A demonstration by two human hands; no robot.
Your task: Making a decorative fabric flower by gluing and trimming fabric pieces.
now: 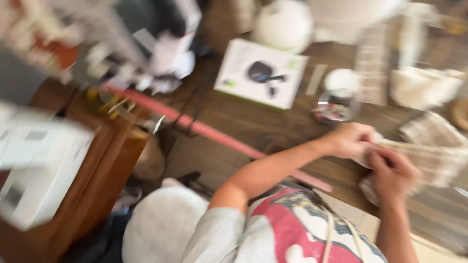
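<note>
Pale woven bundle (429, 160), perhaps fabric or fibre given the blur, lying on the wooden table (253, 126) at about four o'clock in view. Gripped by left hand (347, 140) at its near end; clasped from below by right hand (392, 176). Round tin (335, 106) at twelve o'clock of the hands; white box (261, 73) at ten; pink strip (214, 132) at nine.

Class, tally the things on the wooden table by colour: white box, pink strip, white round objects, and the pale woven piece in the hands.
White box: 1
Pink strip: 1
White round objects: 2
Pale woven piece: 1
Total: 5
</note>
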